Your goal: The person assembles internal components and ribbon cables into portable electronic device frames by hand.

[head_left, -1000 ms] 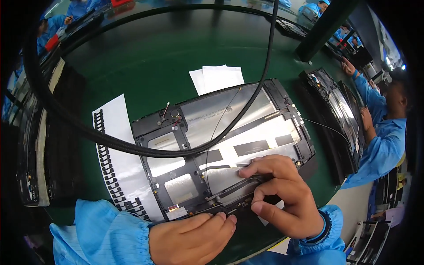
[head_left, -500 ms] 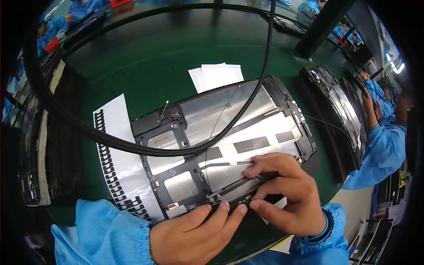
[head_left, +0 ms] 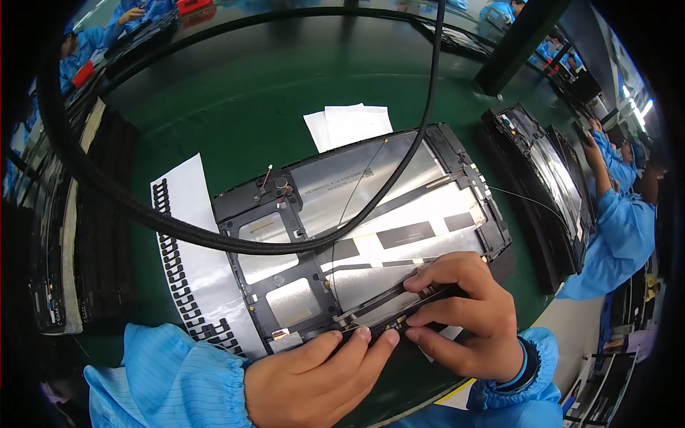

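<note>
An opened tablet-like device (head_left: 335, 182) with a black frame and silver metal plates lies tilted on the green table. My left hand (head_left: 314, 381) rests along its near edge, fingers stretched out and fingertips on the black rim. Just right of those fingertips, my right hand (head_left: 474, 324) has its thumb and a finger pinched close together at the same edge, its index finger bent over the plate. Whatever lies in that pinch is too small to make out. Thin wires and a round part (head_left: 282, 182) sit at the device's far left corner.
A thick black cable (head_left: 214, 239) loops over the device. To the left lies a white sheet (head_left: 214, 285) with rows of black stickers; white papers (head_left: 349, 125) lie beyond. Stacked devices stand at left (head_left: 78, 235) and right (head_left: 546, 189). A co-worker's blue sleeve (head_left: 614, 239) is at right.
My right hand has shifted slightly right and down, its index finger drawing back along the near edge. My left hand and the device have hardly moved.
</note>
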